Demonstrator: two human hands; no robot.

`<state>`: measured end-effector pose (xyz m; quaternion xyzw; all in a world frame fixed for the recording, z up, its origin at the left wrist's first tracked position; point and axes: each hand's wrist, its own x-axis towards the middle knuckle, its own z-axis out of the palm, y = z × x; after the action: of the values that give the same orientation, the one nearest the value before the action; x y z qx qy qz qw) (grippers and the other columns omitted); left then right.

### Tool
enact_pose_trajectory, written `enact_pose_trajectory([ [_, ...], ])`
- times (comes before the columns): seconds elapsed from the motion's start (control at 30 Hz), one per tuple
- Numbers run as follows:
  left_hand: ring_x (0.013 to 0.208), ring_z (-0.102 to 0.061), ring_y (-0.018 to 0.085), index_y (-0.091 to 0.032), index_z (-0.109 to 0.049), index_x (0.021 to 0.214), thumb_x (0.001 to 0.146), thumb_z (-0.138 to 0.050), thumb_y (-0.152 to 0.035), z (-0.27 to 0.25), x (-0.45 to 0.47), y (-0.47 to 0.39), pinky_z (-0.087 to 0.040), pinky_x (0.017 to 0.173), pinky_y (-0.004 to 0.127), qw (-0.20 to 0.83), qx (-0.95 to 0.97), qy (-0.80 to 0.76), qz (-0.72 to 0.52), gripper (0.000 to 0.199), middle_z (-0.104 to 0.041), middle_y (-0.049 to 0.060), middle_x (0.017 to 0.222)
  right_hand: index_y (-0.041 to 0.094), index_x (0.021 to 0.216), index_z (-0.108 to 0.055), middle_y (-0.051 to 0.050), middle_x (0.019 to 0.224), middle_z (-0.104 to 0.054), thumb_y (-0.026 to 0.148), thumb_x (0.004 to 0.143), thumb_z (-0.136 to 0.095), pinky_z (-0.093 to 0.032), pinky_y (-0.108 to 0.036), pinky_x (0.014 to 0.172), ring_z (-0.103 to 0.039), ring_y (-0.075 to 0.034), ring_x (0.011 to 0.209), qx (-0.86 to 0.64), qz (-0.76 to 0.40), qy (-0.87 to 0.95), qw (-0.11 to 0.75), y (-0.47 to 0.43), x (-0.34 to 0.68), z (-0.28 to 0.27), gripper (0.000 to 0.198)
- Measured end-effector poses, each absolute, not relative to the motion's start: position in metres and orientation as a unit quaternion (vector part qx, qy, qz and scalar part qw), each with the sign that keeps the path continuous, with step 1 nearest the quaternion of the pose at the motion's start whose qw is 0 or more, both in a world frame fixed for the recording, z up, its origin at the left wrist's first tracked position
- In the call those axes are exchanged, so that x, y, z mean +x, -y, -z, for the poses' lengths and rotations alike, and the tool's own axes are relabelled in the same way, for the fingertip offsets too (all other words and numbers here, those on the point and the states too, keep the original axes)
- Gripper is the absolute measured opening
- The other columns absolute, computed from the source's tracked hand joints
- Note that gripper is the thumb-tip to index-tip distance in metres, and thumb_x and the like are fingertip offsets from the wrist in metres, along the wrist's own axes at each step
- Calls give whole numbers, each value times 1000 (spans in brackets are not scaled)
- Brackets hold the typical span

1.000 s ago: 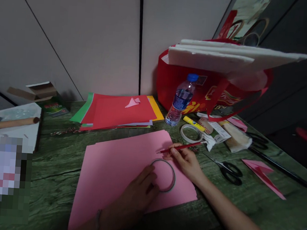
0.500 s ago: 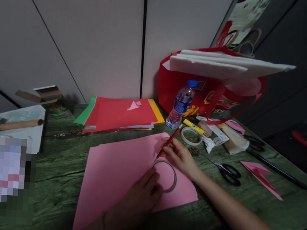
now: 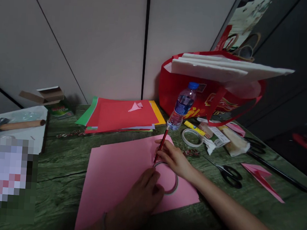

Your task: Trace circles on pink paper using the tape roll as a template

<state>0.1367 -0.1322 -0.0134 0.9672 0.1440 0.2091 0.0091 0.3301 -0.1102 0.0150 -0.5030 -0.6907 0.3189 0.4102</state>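
A sheaf of pink paper [image 3: 115, 175] lies on the green table before me, its edges slightly uneven. On its right part rests a thin tape roll [image 3: 176, 182], flat, with pink showing through the middle. My left hand [image 3: 144, 189] is closed on the roll's left edge and presses it to the paper; some fingertips are hidden. Just beyond, my right hand [image 3: 175, 158] grips a red-and-black pencil [image 3: 163, 141]. The pencil stands nearly upright, its tip at the roll's upper left rim, close to my left fingers.
Coloured paper [image 3: 127, 116] lies at the back, beside a water bottle [image 3: 182, 106] and a red bag [image 3: 168, 84]. To the right are another tape roll [image 3: 183, 140], a glue stick [image 3: 194, 127], scissors [image 3: 230, 174] and folded pink paper [image 3: 261, 180]. A hammer [image 3: 24, 124] lies left.
My right hand and the pencil have shifted left along the roll's rim, and the pencil stands more upright. My left hand stays on the roll. The view has moved slightly.
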Motion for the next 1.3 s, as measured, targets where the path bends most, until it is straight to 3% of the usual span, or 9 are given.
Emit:
enact_pose_trajectory([
  [0.23,110,-49,33,-12,-56,96,86,-52,-18,22,139,136,-42,90,46,-62,969,-155,-180,13,-53,19,111,19,120,-45,-2,80,-62,29,94,-43,-47,-27,64,-59,-15,68,-499,-320,706,387,107,331,-12,27],
  [0.33,112,-48,33,-16,-54,110,87,-55,-26,22,142,137,-40,91,46,-63,967,-162,-186,25,-51,18,115,19,118,-46,0,76,-60,28,94,-43,-46,-26,62,-58,-14,65,-500,-312,709,387,106,333,-13,26],
  [0.47,113,-46,33,-28,-49,122,86,-59,-44,16,144,138,-39,93,47,-32,966,-160,-200,41,-47,14,120,19,116,-48,2,69,-57,32,94,-45,-46,-27,60,-56,-15,61,-518,-292,699,397,105,339,-12,25],
  [0.7,119,-41,39,-27,-43,132,81,-58,-58,17,141,140,-39,95,53,5,973,-145,-179,61,-40,18,127,21,100,-50,-2,79,-62,38,92,-48,-50,-33,68,-62,-19,70,-558,-291,647,431,116,359,-5,19],
  [0.87,117,-42,40,-27,-43,132,72,-67,-60,22,143,140,-40,94,56,10,973,-148,-175,72,-40,19,127,22,97,-49,-2,76,-62,41,89,-52,-51,-34,67,-64,-21,70,-583,-302,582,480,132,370,2,21],
  [1.3,117,-40,37,-26,-54,124,70,-71,-56,10,143,137,-40,95,54,45,976,-147,-157,64,-41,16,129,22,92,-53,-8,86,-66,48,84,-58,-55,-37,70,-67,-24,76,-648,-240,444,569,202,363,25,28],
])
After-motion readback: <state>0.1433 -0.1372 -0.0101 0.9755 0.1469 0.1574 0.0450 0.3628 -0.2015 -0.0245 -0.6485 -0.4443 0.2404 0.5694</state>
